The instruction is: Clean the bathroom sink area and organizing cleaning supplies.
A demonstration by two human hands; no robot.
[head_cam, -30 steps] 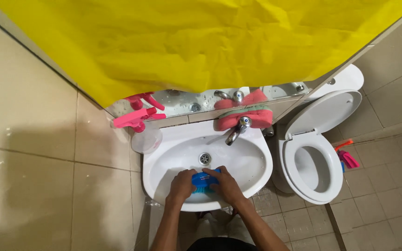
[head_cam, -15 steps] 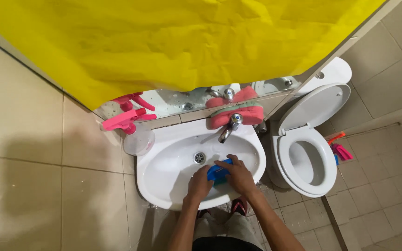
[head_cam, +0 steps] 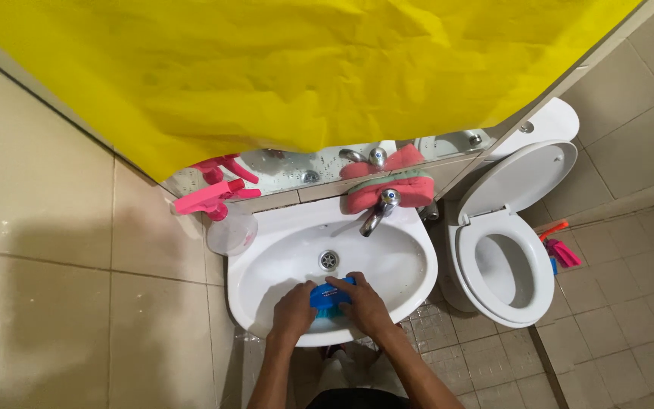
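Right hand (head_cam: 362,306) presses blue brush (head_cam: 330,297) (left hand (head_cam: 294,310) beside) inside sink (head_cam: 410,265).

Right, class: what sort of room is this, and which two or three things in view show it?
Most likely a small bathroom. A white ceramic oval washbasin with a chrome tap stands beside a white toilet with its lid raised, and beige tiles cover the wall and floor.

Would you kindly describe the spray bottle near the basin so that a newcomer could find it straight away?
Start at the white oval washbasin left of the toilet. At its back left corner, against the tiled wall below the mirror strip, stands the spray bottle. It has a clear rounded body and a bright pink trigger head pointing left, unlike the pink sponge, which sits behind the tap.
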